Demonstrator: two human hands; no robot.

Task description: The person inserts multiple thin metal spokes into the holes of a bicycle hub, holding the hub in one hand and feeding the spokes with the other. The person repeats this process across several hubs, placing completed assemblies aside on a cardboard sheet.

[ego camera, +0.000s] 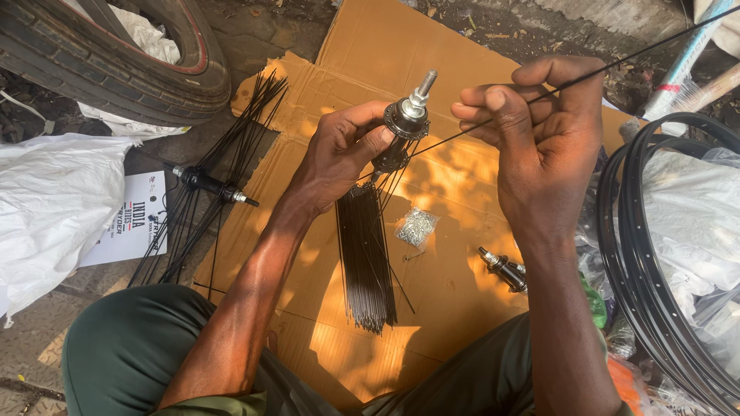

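My left hand [339, 154] grips a black bicycle wheel hub [404, 123] with a threaded silver axle pointing up; a few spokes hang from its lower flange. My right hand [539, 131] pinches a long thin black spoke [632, 60] whose near end reaches the hub's flange and whose far end runs off to the upper right. Below the hub, a bundle of black spokes [366, 262] lies on the brown cardboard sheet [447, 293]. A small clear bag of silver nipples [416, 227] rests beside the bundle.
A second hub [505, 270] lies on the cardboard at right. A third hub laced with spokes [208, 185] lies at left near a tyre [116, 69]. Black rims [655, 270] stand at right. White plastic bags [46, 200] sit at left. My green-trousered knees frame the bottom.
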